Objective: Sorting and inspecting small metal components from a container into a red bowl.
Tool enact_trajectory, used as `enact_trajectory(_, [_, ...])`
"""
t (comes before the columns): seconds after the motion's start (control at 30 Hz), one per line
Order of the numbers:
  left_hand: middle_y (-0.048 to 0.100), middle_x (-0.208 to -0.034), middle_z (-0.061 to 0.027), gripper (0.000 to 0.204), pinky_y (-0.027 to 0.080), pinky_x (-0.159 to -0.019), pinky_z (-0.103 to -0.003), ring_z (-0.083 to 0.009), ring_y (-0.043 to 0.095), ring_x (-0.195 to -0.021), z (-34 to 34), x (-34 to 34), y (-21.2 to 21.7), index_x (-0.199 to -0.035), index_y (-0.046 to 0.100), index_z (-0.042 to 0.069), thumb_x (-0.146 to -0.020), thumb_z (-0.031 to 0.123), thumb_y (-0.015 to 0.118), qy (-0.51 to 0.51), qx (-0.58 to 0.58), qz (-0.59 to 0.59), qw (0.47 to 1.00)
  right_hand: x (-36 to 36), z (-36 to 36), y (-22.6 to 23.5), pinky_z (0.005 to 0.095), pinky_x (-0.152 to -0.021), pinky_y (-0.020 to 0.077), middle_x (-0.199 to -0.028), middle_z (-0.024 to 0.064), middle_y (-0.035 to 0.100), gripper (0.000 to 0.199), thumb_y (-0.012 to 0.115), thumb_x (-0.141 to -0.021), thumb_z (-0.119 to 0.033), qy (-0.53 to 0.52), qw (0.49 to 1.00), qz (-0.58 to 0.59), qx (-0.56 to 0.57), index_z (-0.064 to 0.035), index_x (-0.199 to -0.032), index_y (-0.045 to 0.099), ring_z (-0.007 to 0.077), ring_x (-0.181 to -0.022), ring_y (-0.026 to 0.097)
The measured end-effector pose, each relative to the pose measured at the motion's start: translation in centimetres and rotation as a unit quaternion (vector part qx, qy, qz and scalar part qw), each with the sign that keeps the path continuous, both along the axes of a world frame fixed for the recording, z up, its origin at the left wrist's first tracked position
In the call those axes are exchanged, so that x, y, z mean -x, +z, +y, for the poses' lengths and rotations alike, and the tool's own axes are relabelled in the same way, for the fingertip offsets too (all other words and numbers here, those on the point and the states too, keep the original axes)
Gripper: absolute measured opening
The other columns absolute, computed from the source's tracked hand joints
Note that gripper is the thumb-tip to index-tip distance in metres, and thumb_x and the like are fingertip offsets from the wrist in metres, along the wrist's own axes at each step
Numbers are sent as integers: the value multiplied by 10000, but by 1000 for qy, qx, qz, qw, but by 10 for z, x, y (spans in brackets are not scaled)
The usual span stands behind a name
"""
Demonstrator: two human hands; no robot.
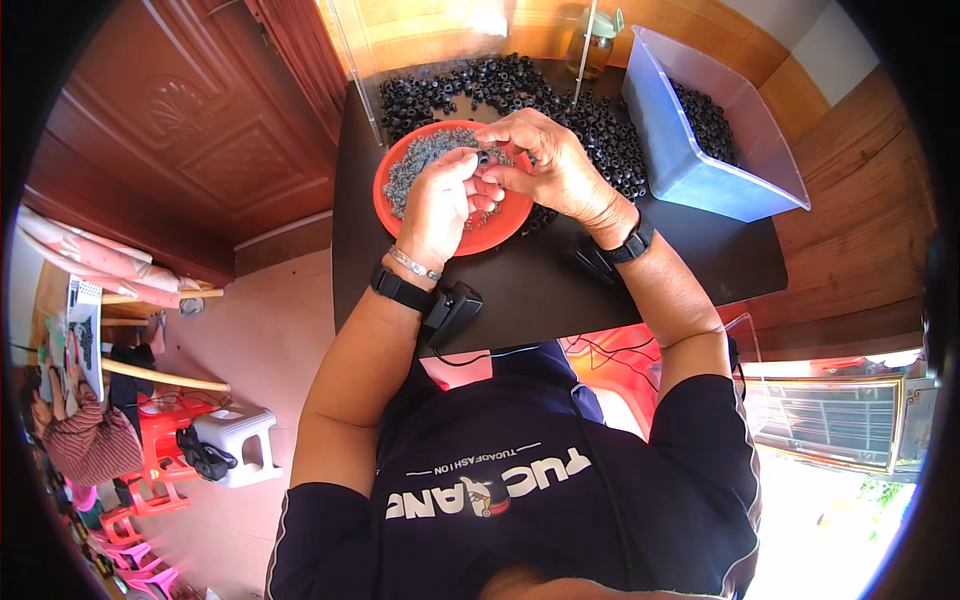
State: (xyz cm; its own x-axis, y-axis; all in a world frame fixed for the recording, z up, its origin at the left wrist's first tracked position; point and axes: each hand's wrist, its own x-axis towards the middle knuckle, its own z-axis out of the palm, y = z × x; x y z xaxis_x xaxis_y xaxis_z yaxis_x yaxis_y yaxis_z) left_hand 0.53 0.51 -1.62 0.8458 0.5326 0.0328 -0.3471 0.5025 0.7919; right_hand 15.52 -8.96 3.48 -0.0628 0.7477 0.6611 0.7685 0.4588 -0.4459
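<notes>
Both hands meet over the orange bowl, which sits on the black table and holds a heap of small grey metal pieces. The left hand is curled almost closed, fingers folded in toward the palm, its fingertips pinching a small black ring at the top. The right hand arches over from the other side, fingers bent and closed down on the same ring, thumb pressed near the left fingers; the two hands touch. Whether either palm hides more pieces, I cannot tell.

A loose pile of black rings spreads across the far part of the table, just behind and beside the bowl. To the right stands a clear blue plastic bin with more black rings inside, its far corner cut by the picture's rim. A jar with a green lid stands behind the pile, partly washed out by glare. The exact shape of the grey pieces is too small to make out
</notes>
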Motion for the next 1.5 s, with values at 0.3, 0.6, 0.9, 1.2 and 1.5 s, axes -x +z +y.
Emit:
enact_trajectory(0.3, [609, -860, -51, 183, 482, -638, -261, -163, 612, -737, -1, 1, 7, -987, 560, 33, -939, 185, 471, -13, -11, -6, 1000, -2, 2, -2, 369, -809, 515, -964, 102, 633, 297, 747, -707, -103, -18, 999, -35, -14, -69, -981, 640, 302, -931, 613])
enact_trajectory(0.6, [603, -852, -45, 200, 472, -662, -259, -153, 602, -758, -4, 2, 11, -1024, 549, 31, -925, 194, 489, -14, -26, -5, 1000, -3, 4, -7, 347, -796, 519, -943, 78, 632, 274, 745, -689, -56, 8, 1000, 4, -12, -85, -934, 625, 277, -910, 624])
enact_trajectory(0.9, [605, -846, -35, 203, 469, -660, -253, -150, 605, -760, -3, 1, 10, -1021, 549, 35, -925, 205, 494, -16, -29, 0, 999, -1, 1, -5, 336, -799, 508, -953, 63, 643, 281, 747, -704, -37, 4, 1000, -1, -18, -75, -964, 647, 236, -916, 617])
enact_trajectory(1.2, [596, -864, -36, 195, 472, -661, -256, -153, 604, -763, -4, 2, 11, -1006, 556, 32, -932, 198, 488, -23, -28, -11, 999, -3, 2, -5, 330, -794, 508, -966, 67, 639, 266, 740, -721, -39, 25, 999, 1, -23, -74, -977, 679, 230, -932, 611])
enact_trajectory(1.5, [606, -866, -53, 194, 465, -656, -262, -167, 605, -747, -7, 4, 16, -1000, 554, 26, -938, 189, 472, -1, -28, 7, 1000, -8, 1, -5, 315, -812, 514, -984, 95, 627, 246, 725, -759, -46, 34, 998, 35, 29, -44, -998, 667, 227, -931, 622])
